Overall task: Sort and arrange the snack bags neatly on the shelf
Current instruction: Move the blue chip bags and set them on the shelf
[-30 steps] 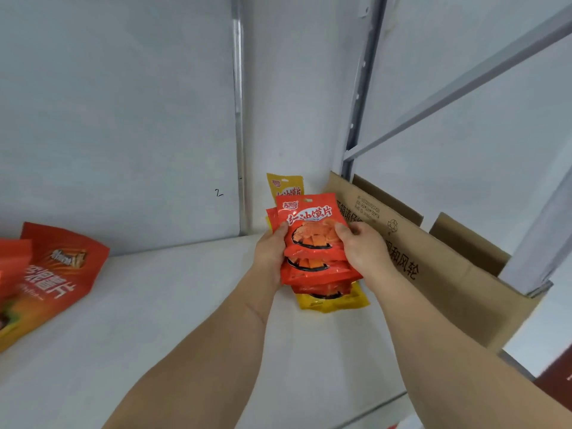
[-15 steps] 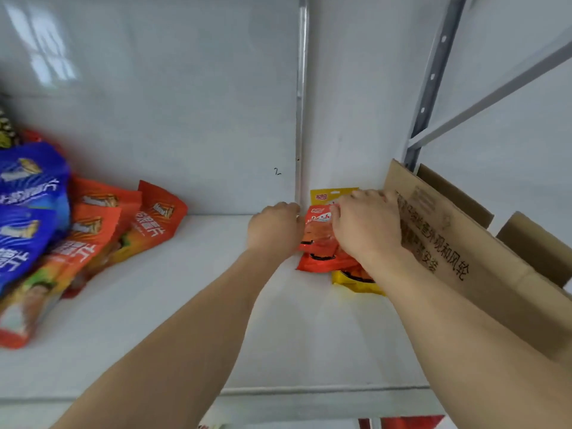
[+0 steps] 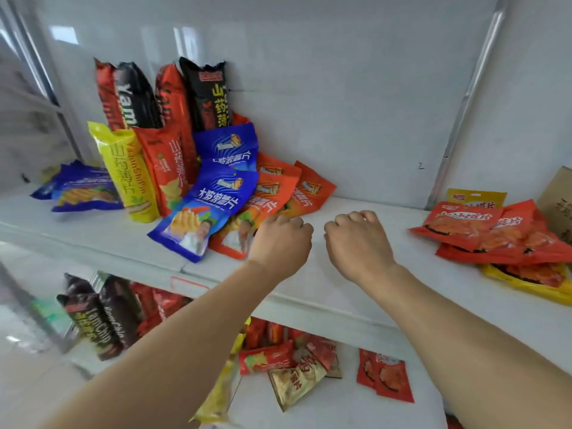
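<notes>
A mixed pile of snack bags leans on the back wall at the left of the white shelf (image 3: 340, 292): tall black and red yam chip bags (image 3: 173, 97), a yellow bag (image 3: 127, 171), blue bags (image 3: 204, 209) and orange bags (image 3: 278, 193). At the right lies a flat stack of red bags (image 3: 483, 227) on a yellow bag (image 3: 532, 280). My left hand (image 3: 280, 239) hovers at the edge of the orange bags, fingers curled, holding nothing. My right hand (image 3: 359, 239) is beside it over bare shelf, also curled and empty.
A cardboard box (image 3: 557, 199) stands at the far right behind the red stack. More blue bags (image 3: 83, 190) lie flat at the far left. The lower shelf holds dark yam chip bags (image 3: 96, 320) and loose red bags (image 3: 294, 363). A metal upright (image 3: 464, 103) runs up the back wall.
Both hands have let go of the red stack at the right and moved left to the middle of the shelf. The view has swung left, bringing the mixed pile into sight.
</notes>
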